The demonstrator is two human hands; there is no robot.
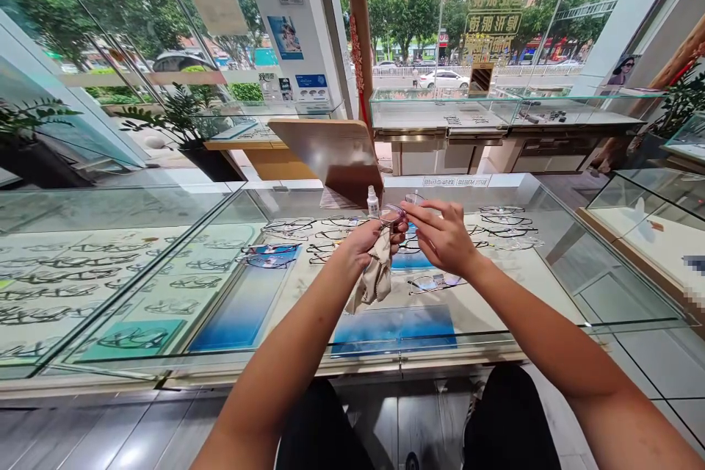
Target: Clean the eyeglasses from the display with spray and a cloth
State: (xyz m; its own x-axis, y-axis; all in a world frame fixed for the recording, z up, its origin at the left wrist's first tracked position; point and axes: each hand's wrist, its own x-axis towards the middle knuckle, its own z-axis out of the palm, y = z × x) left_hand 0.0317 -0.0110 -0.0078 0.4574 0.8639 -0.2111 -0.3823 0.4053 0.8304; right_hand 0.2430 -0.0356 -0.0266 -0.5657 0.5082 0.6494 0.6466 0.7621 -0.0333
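Note:
Over the glass display counter, my left hand (363,241) is closed on a pair of eyeglasses (394,214), with a beige cleaning cloth (377,273) hanging down from the same grip. My right hand (450,239) meets it from the other side, its thumb and fingertips closed at the frame of the eyeglasses. The fingers partly cover the lenses. Just behind my left hand stands a small white spray bottle (373,201), upright on the counter. Several pairs of glasses lie around both hands, among them a thin-framed pair (435,283) below my right hand.
An upright wooden-backed mirror or board (330,150) stands behind the bottle. More glasses lie in rows inside the left display case (71,272). A blue mat (393,330) is near the counter's front edge. Another glass case (650,213) is at the right.

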